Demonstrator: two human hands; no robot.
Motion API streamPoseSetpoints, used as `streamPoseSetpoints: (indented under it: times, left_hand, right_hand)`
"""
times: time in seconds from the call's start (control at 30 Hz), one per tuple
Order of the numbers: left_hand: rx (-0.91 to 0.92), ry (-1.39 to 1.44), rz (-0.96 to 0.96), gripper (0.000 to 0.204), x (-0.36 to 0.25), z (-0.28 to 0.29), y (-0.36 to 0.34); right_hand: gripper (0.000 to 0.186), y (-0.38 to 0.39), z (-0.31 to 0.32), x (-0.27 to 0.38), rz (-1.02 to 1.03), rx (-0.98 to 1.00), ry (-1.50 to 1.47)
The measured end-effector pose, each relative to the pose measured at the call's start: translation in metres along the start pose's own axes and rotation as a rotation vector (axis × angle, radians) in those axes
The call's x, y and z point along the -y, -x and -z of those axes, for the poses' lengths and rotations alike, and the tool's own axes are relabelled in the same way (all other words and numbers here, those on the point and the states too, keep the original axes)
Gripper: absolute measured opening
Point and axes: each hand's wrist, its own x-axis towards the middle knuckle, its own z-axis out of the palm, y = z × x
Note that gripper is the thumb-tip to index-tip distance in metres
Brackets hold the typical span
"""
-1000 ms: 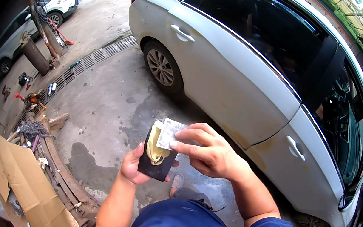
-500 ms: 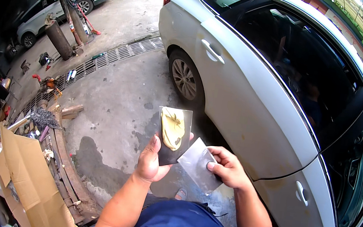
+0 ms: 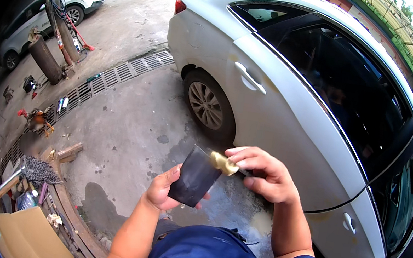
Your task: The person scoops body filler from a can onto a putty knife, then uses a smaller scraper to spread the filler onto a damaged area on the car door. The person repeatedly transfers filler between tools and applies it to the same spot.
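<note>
My left hand grips a dark, flat rectangular plate by its edges, tilted in front of my body. Most of the plate's face shows bare. At its upper right corner a lump of pale yellow putty sits on the spreader in my right hand. My right fingers close around the spreader, and only a sliver of it shows. Putty and plate corner appear to touch. The light grey car stands just beyond my hands, with yellowish patches on its side.
The car's rear wheel is ahead. A metal drain grate crosses the concrete floor. On the left lie a cardboard sheet, wooden beams and loose scrap. A rooster stands near the grate, and another car is parked far left.
The putty, spread on the plate before, is now gathered on the spreader at the plate's upper right. My right hand has moved up, and the plate has tilted.
</note>
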Motion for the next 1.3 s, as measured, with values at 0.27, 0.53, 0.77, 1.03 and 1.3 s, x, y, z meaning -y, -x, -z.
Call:
streamPoseSetpoints:
  times: [0.27,0.53,0.77,1.03,1.3]
  left_hand:
    - [-0.034,0.015,-0.057,0.066,-0.101,0.036,-0.001]
    - [-0.368,-0.425,-0.455,0.049,-0.149,0.083,-0.034]
    - [-0.375,-0.550,-0.574,0.051,-0.194,0.122,-0.079]
    - [0.069,0.132,0.035,0.068,-0.260,0.138,-0.133]
    - [-0.161,-0.161,-0.272,0.065,-0.286,0.134,-0.202]
  right_hand:
    - [0.040,-0.101,-0.052,-0.073,-0.373,-0.139,0.763]
    - [0.045,-0.141,-0.099,-0.133,-0.293,-0.181,0.770]
    - [0.046,-0.202,-0.067,-0.183,-0.261,-0.178,0.664]
    - [0.054,-0.266,0.061,-0.212,0.126,-0.020,0.524]
    - [0.045,-0.230,0.118,-0.260,-0.319,-0.517,-0.381]
